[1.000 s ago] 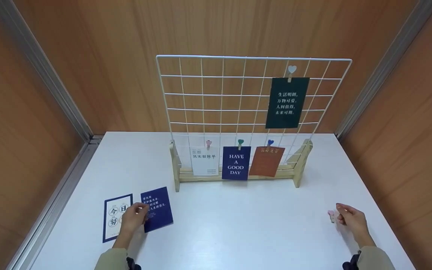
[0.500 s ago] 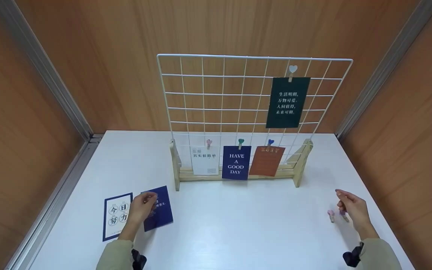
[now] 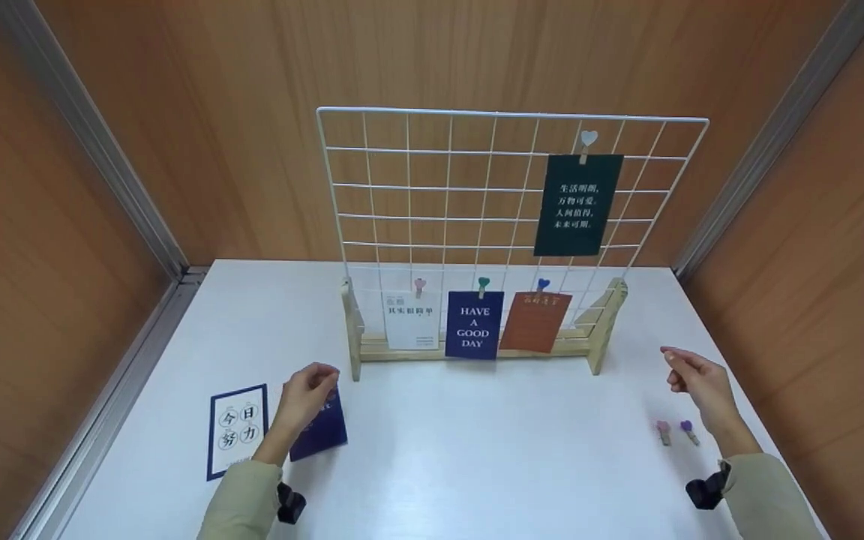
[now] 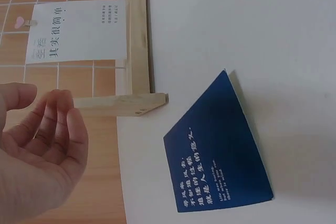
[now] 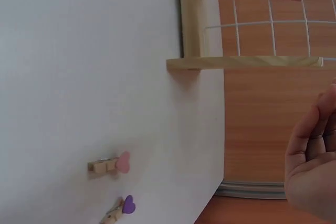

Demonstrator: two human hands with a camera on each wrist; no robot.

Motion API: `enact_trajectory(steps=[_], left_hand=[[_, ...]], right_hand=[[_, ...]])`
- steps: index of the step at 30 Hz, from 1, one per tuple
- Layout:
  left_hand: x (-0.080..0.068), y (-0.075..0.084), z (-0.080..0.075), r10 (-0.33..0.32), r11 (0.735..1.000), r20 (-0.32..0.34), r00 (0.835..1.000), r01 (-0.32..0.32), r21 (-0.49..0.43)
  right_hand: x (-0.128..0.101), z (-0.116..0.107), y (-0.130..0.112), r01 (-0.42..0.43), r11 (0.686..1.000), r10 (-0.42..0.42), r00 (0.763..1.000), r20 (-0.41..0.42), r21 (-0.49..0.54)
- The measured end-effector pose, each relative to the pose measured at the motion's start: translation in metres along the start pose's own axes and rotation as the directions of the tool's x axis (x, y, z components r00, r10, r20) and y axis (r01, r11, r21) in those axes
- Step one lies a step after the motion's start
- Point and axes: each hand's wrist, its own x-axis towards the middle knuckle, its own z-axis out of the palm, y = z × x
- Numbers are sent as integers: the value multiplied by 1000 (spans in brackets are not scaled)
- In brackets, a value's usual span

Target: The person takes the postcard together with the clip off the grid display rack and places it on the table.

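Observation:
My left hand (image 3: 306, 397) hovers over the dark blue card (image 4: 215, 156), its fingers loosely bent with nothing between them. In the head view it hides the card's upper left part. A blue-bordered white card (image 3: 238, 435) lies to its left. On the right, my right hand (image 3: 704, 384) hangs in the air, fingers loosely curled around nothing visible. Behind it on the table lie a clothespin with a pink heart (image 5: 108, 164) and one with a purple heart (image 5: 119, 211). The right wrist view shows that hand only partly, cut off by the edge.
A white wire grid (image 3: 432, 187) stands in a wooden base (image 3: 372, 351) at the back. Clipped to it are a dark green card (image 3: 579, 206), a white card (image 3: 411, 322), a "HAVE A GOOD DAY" card (image 3: 475, 326) and an orange-red card (image 3: 535, 322). Wooden walls enclose the table.
Both hands have moved forward; the left has also shifted right across the blue card. The right hand has moved off the clothespins, so the purple-heart one now shows fully.

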Motion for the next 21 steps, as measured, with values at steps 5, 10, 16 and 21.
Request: enact_trajectory(steps=[5,10,16,21], left_hand=[[-1,10,7,84,996,19,996,-84,-1],[-1,20,12,147,989,55,988,-147,10],[0,36,18,176,984,94,980,-177,8],[3,48,26,193,981,118,974,-196,7]], right_hand=[[4,7,-11,17,999,-16,999,30,-32],[5,14,-25,57,998,-57,997,52,-10],[8,21,-45,97,995,-99,992,83,26],[11,27,-59,113,994,-114,987,117,14]])
